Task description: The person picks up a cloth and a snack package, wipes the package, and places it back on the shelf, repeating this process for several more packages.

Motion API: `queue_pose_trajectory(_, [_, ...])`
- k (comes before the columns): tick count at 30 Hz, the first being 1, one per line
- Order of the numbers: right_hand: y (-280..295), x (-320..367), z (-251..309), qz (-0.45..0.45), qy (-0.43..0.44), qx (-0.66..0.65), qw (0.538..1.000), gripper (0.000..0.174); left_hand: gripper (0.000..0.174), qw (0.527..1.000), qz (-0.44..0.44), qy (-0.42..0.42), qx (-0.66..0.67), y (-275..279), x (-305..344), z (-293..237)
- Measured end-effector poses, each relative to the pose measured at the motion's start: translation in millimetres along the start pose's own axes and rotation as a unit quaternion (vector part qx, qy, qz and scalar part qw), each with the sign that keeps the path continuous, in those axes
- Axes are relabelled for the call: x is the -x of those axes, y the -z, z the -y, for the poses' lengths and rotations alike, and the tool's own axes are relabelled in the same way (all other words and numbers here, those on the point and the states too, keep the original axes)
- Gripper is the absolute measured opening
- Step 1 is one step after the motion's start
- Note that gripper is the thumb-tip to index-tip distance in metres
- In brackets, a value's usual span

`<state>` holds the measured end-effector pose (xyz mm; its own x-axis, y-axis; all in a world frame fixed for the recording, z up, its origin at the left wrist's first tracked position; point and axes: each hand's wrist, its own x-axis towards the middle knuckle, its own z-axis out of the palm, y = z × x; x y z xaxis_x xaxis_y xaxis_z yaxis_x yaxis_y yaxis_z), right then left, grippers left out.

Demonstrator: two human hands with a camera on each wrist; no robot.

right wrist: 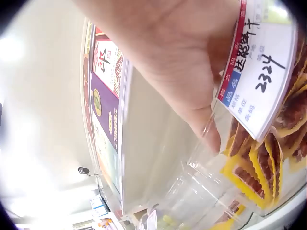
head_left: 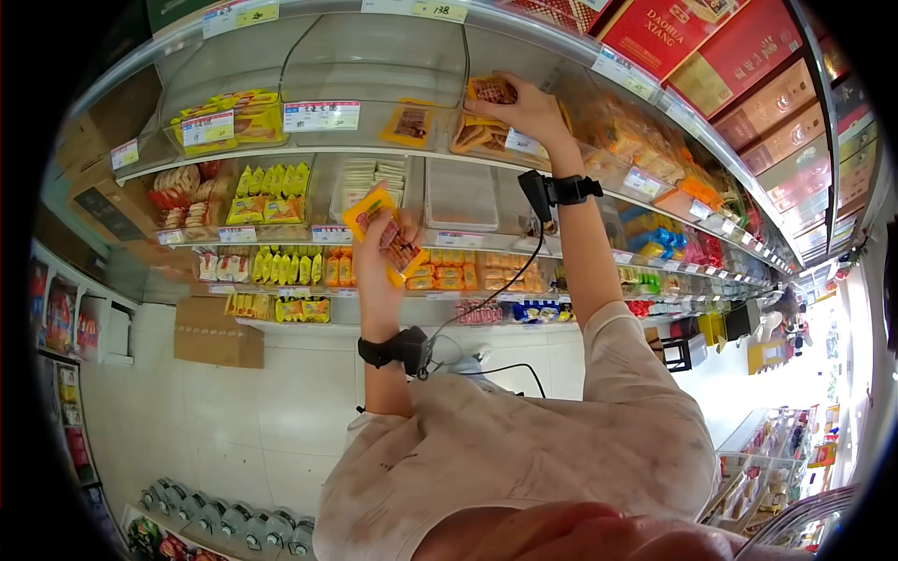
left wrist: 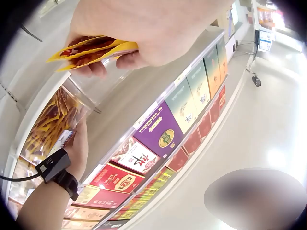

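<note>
My left hand (head_left: pixel 379 234) grips several flat yellow-edged snack packets (left wrist: pixel 91 52) with reddish-brown pictures, held in front of the shelves. My right hand (head_left: pixel 530 110) reaches into a clear plastic bin (right wrist: pixel 211 184) on the upper shelf. Its fingers and thumb are around a yellow-edged snack packet (head_left: pixel 493 91) at the top of the bin. More packets of the same kind (right wrist: pixel 261 167) stand on edge below that hand. A handwritten price tag (right wrist: pixel 261 67) on the bin's front hides part of the right fingers in the right wrist view.
Left of that bin, a single yellow packet (head_left: pixel 409 122) lies in a neighbouring clear compartment. Yellow snack bags (head_left: pixel 248 117) fill another one farther left. Boxed goods (head_left: pixel 655 37) line the shelf above. A cardboard box (head_left: pixel 218 332) stands on the floor. Cables run from both wrist cameras.
</note>
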<state>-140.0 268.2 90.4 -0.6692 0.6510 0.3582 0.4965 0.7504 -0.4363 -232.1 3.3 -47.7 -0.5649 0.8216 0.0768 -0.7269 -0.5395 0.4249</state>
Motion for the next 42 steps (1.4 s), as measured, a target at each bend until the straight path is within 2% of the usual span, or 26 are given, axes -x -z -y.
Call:
queue_pose_trajectory(2, [1.7,-1.8,-0.7,0.018,0.014,-0.027,0.999,0.099,0.051,1.0,0.003,-0.006,-0.007,-2.1,-1.5,-1.3])
queue_pose_trajectory(5, [-2.8,-4.5,-7.2,-0.001,0.001,-0.028,1.0,0.09,0.051,1.0,0.001,-0.004,-0.009,-1.0,-2.3,-2.2])
queue_pose_trajectory(8, [-10.2,-8.2,-18.8,-0.034,0.033,-0.049,0.998,0.083,0.05,1.0,0.005,-0.001,-0.004,1.7,-4.6,-0.4])
queue_pose_trajectory(11, [-6.4,-0.5,-7.1,-0.059,0.05,-0.039,0.996,0.07,0.05,1.0,0.009,-0.003,-0.011,-1.8,-3.0,-1.5])
queue_pose_trajectory(17, [-13.6,6.2,-2.2,-0.19,0.144,-0.021,0.971,0.044,0.05,1.0,0.003,0.002,-0.013,6.2,-4.1,1.0])
queue_pose_trajectory(20, [-14.6,20.7,8.7,-0.304,0.196,-0.055,0.931,0.033,0.047,1.0,-0.012,0.012,0.001,9.4,-3.9,2.0])
queue_pose_trajectory(23, [-3.7,66.8,55.0,-0.292,0.169,-0.238,0.911,0.028,0.045,1.0,-0.01,0.009,-0.002,14.3,-4.9,2.1])
queue_pose_trajectory(26, [-18.4,115.3,72.1,-0.198,0.181,-0.262,0.927,0.031,0.053,0.997,-0.057,0.039,-0.028,15.6,-6.3,-2.3])
queue_pose_trajectory(29, [-53.2,159.1,93.8,-0.072,0.158,-0.247,0.953,0.029,0.057,0.997,-0.062,0.015,0.044,17.5,-13.1,5.5])
queue_pose_trajectory(32, [-88.6,166.2,99.6,-0.06,0.15,-0.282,0.945,0.028,0.059,0.993,-0.074,-0.051,0.071,0.8,-14.4,8.3])
queue_pose_trajectory(35, [-106.1,168.1,103.1,-0.069,0.095,-0.296,0.948,0.027,0.055,0.988,-0.11,-0.062,0.089,-2.6,-13.7,10.1])
queue_pose_trajectory(38, [-122.9,165.7,90.6,-0.116,0.243,-0.118,0.956,0.028,0.048,0.994,-0.091,-0.048,0.047,19.6,-17.3,18.0])
queue_pose_trajectory(41, [-114.0,166.3,93.5,-0.085,0.24,-0.182,0.95,0.027,0.039,0.993,-0.115,0.018,0.024,24.0,-19.1,18.1])
queue_pose_trajectory(42, [-104.8,164.4,91.0,-0.086,0.217,-0.194,0.953,0.026,0.038,0.992,-0.125,0.002,0.012,16.6,-18.1,16.3])
